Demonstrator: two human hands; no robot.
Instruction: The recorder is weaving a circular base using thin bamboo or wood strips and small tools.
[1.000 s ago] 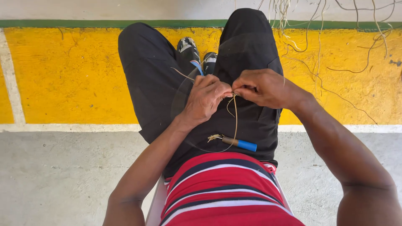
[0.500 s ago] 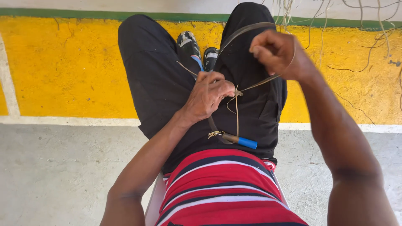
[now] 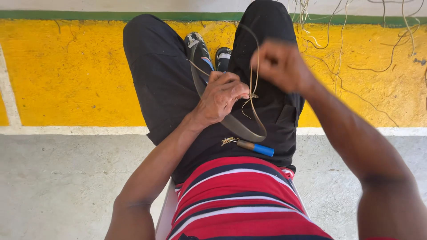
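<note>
Fibre strand point(image 3: 254, 66) runs near-vertical from my fisted right hand point(image 3: 280, 64), raised above, down to my left hand point(image 3: 222, 95), which pinches the dark strap point(image 3: 231, 124).

Single head view, looking steeply down (close) over lap point(image 3: 213, 111).

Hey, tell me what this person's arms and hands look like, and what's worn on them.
Both arms are bare from what shows down to the fingers: no sleeves, gloves, watch or bands in view. The left hand shows no rings; the right hand is blurred, so small details there are unclear. The striped shirt is red with dark and white bands.
</note>
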